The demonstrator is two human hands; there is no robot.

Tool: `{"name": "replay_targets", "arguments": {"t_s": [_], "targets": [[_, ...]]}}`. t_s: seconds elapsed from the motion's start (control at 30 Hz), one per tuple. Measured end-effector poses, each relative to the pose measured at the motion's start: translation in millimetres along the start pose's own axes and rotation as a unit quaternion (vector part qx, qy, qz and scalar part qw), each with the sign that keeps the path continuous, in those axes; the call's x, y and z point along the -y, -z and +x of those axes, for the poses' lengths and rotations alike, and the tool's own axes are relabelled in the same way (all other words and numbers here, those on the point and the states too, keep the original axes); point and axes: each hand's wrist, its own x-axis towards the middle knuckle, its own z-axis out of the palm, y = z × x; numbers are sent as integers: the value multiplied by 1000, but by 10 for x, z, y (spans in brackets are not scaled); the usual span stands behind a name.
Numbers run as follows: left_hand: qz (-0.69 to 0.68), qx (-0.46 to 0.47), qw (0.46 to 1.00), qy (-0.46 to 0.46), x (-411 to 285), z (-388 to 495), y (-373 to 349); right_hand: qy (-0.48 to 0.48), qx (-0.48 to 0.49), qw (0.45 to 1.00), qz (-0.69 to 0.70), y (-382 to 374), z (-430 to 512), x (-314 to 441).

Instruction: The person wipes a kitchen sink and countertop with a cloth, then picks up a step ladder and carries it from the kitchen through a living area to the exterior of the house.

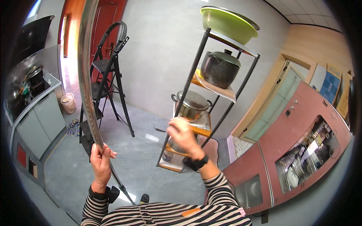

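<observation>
My left hand is closed around a long metal pole, which runs from the top of the view down to the floor near my foot. My right hand, slightly blurred, is raised in front of a black-framed shelf rack, at the height of its orange-edged shelf; whether it touches the rack's post I cannot tell. Behind it on the rack stands a steel pot with a glass lid. Above are a dark lidded pot and, on top, a green basin.
A black folding step ladder stands left of centre, before a red door. Further left are a counter with a stove and a waste bin. At right is a pink cabinet with dishes behind glass.
</observation>
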Motion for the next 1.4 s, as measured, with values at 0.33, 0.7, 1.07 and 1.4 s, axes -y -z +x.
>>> {"name": "replay_targets", "arguments": {"t_s": [0.33, 0.7, 1.07, 1.4], "targets": [[29, -23, 999, 4, 798, 969, -206, 45, -219, 893, -390, 1412, 1643, -1825], [26, -11, 999, 36, 1311, 1433, -270, 44, -191, 831, -521, 1527, 2461, -2338], [48, -17, 996, 67, 1508, 1761, -1, -341, -174, 819, -427, 2345, 2742, -2776], [61, -68, 994, 54, 1616, 1691, 149, -443, -13, 776, -449, 2477, 3435, -3224]]}}
